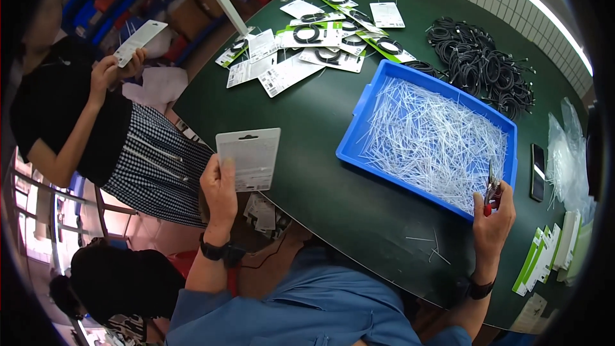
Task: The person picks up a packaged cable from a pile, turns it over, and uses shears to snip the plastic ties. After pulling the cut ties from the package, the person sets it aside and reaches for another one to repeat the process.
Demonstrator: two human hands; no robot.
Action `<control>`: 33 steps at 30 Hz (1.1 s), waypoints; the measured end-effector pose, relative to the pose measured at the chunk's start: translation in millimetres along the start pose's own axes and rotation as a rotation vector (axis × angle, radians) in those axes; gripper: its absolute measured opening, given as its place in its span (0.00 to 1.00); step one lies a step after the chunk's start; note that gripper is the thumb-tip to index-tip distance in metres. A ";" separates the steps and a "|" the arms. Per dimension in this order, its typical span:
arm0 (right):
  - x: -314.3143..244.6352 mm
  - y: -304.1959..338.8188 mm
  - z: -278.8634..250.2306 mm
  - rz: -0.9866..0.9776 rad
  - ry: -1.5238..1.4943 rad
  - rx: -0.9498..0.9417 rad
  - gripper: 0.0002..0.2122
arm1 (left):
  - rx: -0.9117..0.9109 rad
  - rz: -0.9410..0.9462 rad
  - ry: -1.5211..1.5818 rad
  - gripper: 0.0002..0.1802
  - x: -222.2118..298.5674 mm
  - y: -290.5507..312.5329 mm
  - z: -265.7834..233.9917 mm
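Observation:
My left hand [220,189] holds up a grey-white packaging card [249,158] with a hang slot at its top, over the near left edge of the dark green table [320,141]. My right hand [493,218] grips small red-handled pliers [492,187] at the near right corner of a blue tray [359,125] filled with thin white plastic ties [435,138]. A few loose ties [432,248] lie on the table below the tray.
More cards and packed cable coils [320,35] are spread at the table's far side. A heap of black cable coils [483,64] lies far right. A black phone [537,171], clear bags [567,160] and green-white packages [544,256] sit at right. Another person [83,109] at left holds a card; a third sits below.

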State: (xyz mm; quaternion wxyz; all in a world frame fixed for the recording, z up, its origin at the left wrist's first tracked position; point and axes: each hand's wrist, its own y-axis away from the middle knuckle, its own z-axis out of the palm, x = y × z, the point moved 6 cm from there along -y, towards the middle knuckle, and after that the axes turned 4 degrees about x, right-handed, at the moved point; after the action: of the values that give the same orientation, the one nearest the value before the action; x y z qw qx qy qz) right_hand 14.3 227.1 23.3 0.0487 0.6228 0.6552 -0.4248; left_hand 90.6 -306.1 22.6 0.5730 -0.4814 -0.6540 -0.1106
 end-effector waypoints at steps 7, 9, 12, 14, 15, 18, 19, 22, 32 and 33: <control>1.0 1.0 5.5 0.090 -0.050 -0.054 0.20 | 0.195 0.168 -0.325 0.15 -24.6 18.9 -71.3; -1.7 3.1 9.6 0.042 -0.035 -0.058 0.20 | 0.218 0.235 -0.378 0.15 -25.1 3.7 -62.6; -1.3 6.1 10.6 0.016 -0.013 -0.058 0.21 | 0.056 0.353 -0.477 0.13 -16.8 -32.9 -3.7; -2.8 4.6 11.8 -0.006 -0.013 -0.069 0.21 | -0.051 0.341 -0.419 0.10 -8.2 -58.6 37.7; -2.8 4.2 11.6 0.002 -0.007 -0.063 0.21 | -0.107 0.301 -0.366 0.09 -9.2 -73.6 56.1; -2.1 5.4 12.6 0.029 -0.020 -0.083 0.23 | -0.084 0.413 -0.421 0.11 -18.9 -132.2 97.4; -0.4 5.4 12.0 0.038 -0.015 -0.081 0.23 | -0.069 0.457 -0.443 0.11 -26.4 -155.5 110.3; 4.6 5.3 12.6 0.046 -0.024 -0.122 0.23 | -0.068 0.493 -0.455 0.12 -58.5 -224.0 142.8; 3.8 2.9 13.4 0.002 0.014 -0.124 0.24 | -0.583 0.120 -0.908 0.18 -106.0 -284.6 208.4; 3.8 2.8 14.7 0.004 0.005 -0.129 0.24 | -0.582 0.122 -0.914 0.18 -102.2 -281.1 206.7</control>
State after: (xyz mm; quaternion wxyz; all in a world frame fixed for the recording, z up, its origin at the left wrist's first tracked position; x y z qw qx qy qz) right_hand 9.0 220.5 10.3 0.0880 0.6210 0.6800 -0.3799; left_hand -267.2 -357.5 -16.4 0.0787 -0.6563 -0.7497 -0.0329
